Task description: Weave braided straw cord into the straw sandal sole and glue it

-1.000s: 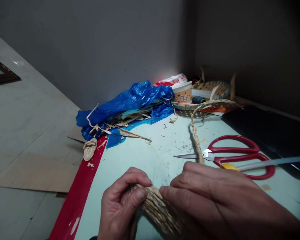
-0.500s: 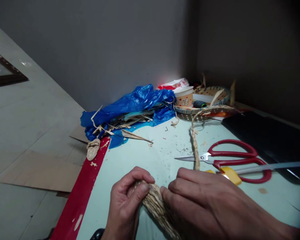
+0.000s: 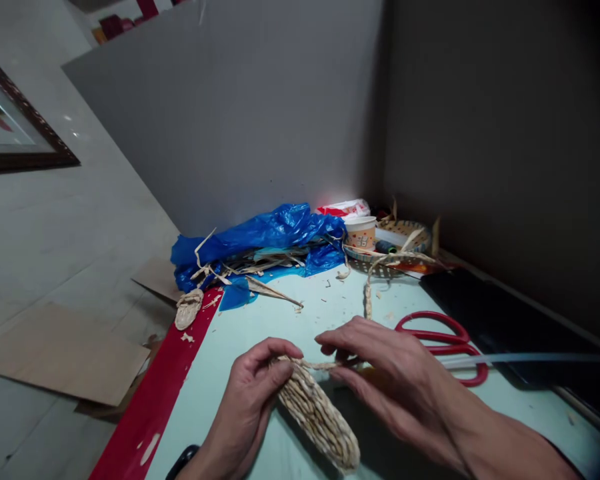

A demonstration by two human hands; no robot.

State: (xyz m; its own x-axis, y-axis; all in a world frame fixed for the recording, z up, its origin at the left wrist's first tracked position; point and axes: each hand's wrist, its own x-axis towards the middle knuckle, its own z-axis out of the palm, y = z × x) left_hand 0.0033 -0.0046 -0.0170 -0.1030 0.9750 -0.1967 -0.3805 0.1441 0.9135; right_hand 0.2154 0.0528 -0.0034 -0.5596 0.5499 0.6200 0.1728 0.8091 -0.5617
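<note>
My left hand (image 3: 253, 390) pinches the upper end of a long oval sole-like piece of coiled straw braid (image 3: 323, 420), thumb on top. From that end a thin straw braid (image 3: 323, 365) runs right, between the thumb and fingers of my right hand (image 3: 385, 377). Part of this braid is hidden by the right hand. Beyond the hand the braided cord (image 3: 369, 293) reappears and leads back to the basket. Red-handled scissors (image 3: 433, 317) lie just past my right hand, their blades covered by it.
At the back lies a blue plastic bag (image 3: 280, 223) with dry straw strips. Beside it are a paper cup (image 3: 361, 235) and a woven basket (image 3: 420, 230). A small woven straw piece (image 3: 189, 309) sits on the table's red left edge. A black flat object (image 3: 485, 320) lies right.
My right hand has lifted off the straw piece and moved right, drawing out the braid. More of the coiled piece shows. The view has tilted up.
</note>
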